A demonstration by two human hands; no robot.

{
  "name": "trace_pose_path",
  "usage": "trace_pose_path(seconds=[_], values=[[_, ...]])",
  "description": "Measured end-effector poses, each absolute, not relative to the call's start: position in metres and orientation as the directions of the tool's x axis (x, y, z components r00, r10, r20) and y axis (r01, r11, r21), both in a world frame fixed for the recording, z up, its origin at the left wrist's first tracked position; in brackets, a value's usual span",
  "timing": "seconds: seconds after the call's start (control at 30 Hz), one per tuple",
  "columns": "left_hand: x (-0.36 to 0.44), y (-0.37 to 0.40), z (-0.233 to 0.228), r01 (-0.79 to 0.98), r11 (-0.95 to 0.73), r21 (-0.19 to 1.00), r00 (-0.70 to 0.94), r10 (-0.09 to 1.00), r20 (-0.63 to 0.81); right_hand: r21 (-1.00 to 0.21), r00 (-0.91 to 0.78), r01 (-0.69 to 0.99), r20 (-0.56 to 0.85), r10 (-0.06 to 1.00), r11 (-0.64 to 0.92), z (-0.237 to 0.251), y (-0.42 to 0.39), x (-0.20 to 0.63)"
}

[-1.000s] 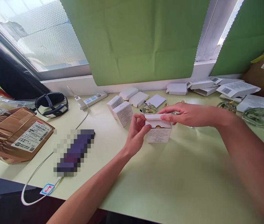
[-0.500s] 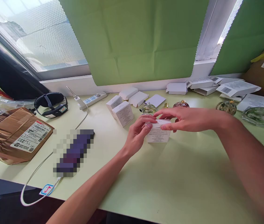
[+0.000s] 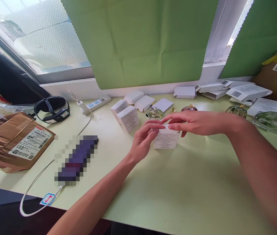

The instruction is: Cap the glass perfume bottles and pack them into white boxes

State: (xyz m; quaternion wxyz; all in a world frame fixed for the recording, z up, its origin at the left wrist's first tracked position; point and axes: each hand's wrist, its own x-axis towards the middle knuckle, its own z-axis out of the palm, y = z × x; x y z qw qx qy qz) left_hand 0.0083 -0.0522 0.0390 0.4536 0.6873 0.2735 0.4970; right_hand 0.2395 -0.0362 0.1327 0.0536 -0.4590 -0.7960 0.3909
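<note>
A small white carton [image 3: 165,141] with fine printed text on its front stands upright on the pale green table. My left hand [image 3: 144,138] grips its left side, thumb at the upper front corner and fingers over the top. From the right, my right hand [image 3: 188,123] lies across the top edge, thumb at the front and fingers behind, so it covers much of the lid. Just behind the carton sits a clear perfume bottle [image 3: 156,113]. A pinkish perfume bottle [image 3: 189,108] is partly hidden by my right hand.
Two closed white cartons [image 3: 128,119] stand to the left. Flattened white cartons [image 3: 247,92] are piled at the back right, near a greenish glass bottle [image 3: 271,120]. A phone [image 3: 77,158] on a cable, a brown parcel [image 3: 8,140] and a power strip [image 3: 96,104] lie on the left.
The carton's top front edge, open by a narrow gap before, now looks closed under my right thumb. My right thumb has moved slightly up onto the top; my left hand keeps its hold.
</note>
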Motion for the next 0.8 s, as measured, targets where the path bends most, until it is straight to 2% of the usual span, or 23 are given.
trace_pose_path(seconds=[0.33, 0.5, 0.8], values=[[0.0118, -0.0549, 0.0431, -0.059, -0.454, 0.889, 0.318, 0.836, 0.448, -0.562, -0.568, 0.729, -0.176, 0.804, 0.391, 0.1372, -0.0395, 0.2364], [0.0125, -0.0555, 0.0444, -0.058, -0.461, 0.885, 0.296, 0.839, 0.457, -0.559, -0.636, 0.685, -0.148, 0.757, 0.466, 0.1412, -0.0399, 0.2370], [0.0101, -0.0554, 0.0425, -0.102, -0.402, 0.910, 0.340, 0.845, 0.412, -0.557, -0.632, 0.690, -0.153, 0.760, 0.462, 0.1396, -0.0389, 0.2387]])
